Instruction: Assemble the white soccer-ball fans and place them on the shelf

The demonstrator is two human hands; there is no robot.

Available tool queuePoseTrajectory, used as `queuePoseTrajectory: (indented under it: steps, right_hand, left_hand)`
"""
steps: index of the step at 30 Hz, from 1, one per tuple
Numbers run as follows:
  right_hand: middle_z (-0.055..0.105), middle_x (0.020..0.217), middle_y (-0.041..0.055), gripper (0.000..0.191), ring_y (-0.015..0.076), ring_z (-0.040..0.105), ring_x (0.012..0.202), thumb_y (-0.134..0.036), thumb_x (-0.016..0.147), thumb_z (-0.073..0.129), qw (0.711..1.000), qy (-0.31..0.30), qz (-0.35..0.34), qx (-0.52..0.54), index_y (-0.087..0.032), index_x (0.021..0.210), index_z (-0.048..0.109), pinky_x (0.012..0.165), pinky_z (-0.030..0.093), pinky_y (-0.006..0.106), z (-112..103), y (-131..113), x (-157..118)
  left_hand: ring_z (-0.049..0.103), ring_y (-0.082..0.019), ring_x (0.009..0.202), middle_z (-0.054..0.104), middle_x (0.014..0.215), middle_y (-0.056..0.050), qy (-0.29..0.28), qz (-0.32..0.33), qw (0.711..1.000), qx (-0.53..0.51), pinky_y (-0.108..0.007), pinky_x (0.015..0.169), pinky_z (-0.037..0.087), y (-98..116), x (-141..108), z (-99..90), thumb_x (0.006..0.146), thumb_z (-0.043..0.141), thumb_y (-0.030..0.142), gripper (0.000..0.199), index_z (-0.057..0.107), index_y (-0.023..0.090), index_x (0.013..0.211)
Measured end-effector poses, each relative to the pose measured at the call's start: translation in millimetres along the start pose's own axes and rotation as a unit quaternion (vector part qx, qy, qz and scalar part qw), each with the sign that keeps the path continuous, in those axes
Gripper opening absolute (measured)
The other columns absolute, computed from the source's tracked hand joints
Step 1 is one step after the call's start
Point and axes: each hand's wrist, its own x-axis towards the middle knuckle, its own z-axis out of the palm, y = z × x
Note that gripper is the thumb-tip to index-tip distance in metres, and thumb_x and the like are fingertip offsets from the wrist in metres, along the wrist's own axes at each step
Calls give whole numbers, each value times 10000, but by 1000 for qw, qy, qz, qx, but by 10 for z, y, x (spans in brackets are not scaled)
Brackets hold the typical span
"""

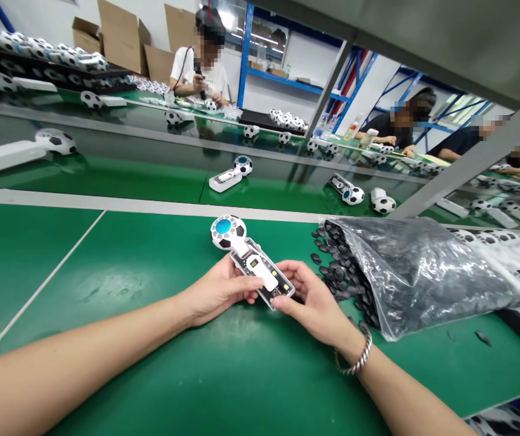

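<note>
Forearms fill the bottom of the shot, with a chain bracelet (357,354) on the right wrist. Both hands are together on a little gadget (260,272): the left hand (217,290) comes in from 9 o'clock, the right hand (310,300) from 4 o'clock, and they pinch its clear plastic handle (266,275) between them, with the left thumb (253,282) lying across the middle. My guess is that holding it from both sides keeps it steady with the see-through face up, so the white part inside stays in view. Its football-shaped head (227,232), blue in the centre, sits at 11 o'clock from the right hand, just past the left hand and low over the green worktop (37,272), though I can't tell if it's touching. At 2 o'clock from the right hand there's a clear bag (423,272) of small black pieces, its mouth facing the hands, probably so the spilled pieces (333,272) stay within easy reach. More gadgets (226,180) lie at 12 o'clock, with a co-worker (199,72) beyond them
</note>
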Motion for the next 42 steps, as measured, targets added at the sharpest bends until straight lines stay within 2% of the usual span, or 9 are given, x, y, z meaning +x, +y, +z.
queuePoseTrajectory:
  steps: [4,10,18,26,29,32,35,40,42]
  right_hand:
    - [601,961,25,535,152,578,872,-283,684,691,998,-34,-28,-50,-226,1135,410,777,469,291,-18,-43,-49]
    - [592,970,20,604,154,578,855,-300,711,668,991,-62,-54,-110,-258,1227,357,758,479,287,-7,-69,-92]
    - [533,1043,62,375,176,542,881,-294,775,589,961,30,-98,-258,-258,1136,495,729,501,326,-120,25,-25]
    - [527,1020,49,272,152,545,859,-265,798,556,959,23,-71,-274,-247,1069,539,721,495,284,-191,101,29]
    - [516,1049,47,296,160,533,908,-289,789,568,956,-1,-62,-285,-257,1080,529,759,485,283,-210,72,27]
    - [483,1124,50,452,196,508,994,-357,705,651,948,-24,-49,-315,-283,1122,495,797,482,300,-272,72,9]
    - [483,1134,56,534,227,502,1026,-378,625,708,935,-31,-43,-351,-290,1109,499,828,479,320,-367,160,17]
    - [582,928,36,201,179,581,799,-345,765,556,928,-50,6,-369,-268,951,569,702,506,277,-471,313,95]
    - [594,873,32,185,167,586,743,-357,797,503,929,-46,31,-365,-256,933,576,670,502,262,-480,332,113]
  left_hand:
    - [498,-86,625,552,804,4,15,5,999,38,-189,499,370,0,-11,4,669,693,220,347,471,177,933]
    - [561,-145,806,573,878,-15,20,-3,1000,-18,-291,737,453,42,-42,49,690,652,171,296,470,168,922]
    - [593,-159,814,576,852,18,65,-50,990,-111,-388,780,473,74,-13,-42,684,602,121,338,447,226,965]
    - [618,-158,720,629,855,-43,133,-69,978,-143,-308,672,507,76,34,-40,694,657,178,312,487,166,956]
    - [615,-149,687,629,852,-52,127,-65,977,-157,-301,653,504,80,49,-37,700,669,193,323,477,159,956]
    - [612,-147,664,619,821,-37,120,-64,976,-170,-299,631,493,67,43,-43,673,690,170,360,455,170,946]
    - [626,-191,739,608,846,-38,89,-70,976,-184,-357,679,487,37,43,-63,621,702,105,425,431,180,940]
    - [612,-272,889,591,988,-93,43,-62,980,-185,-452,757,447,-8,76,-82,595,689,79,441,395,175,909]
    - [615,-269,880,587,999,-99,38,-60,981,-180,-460,766,437,-12,84,-77,593,688,84,442,388,175,905]
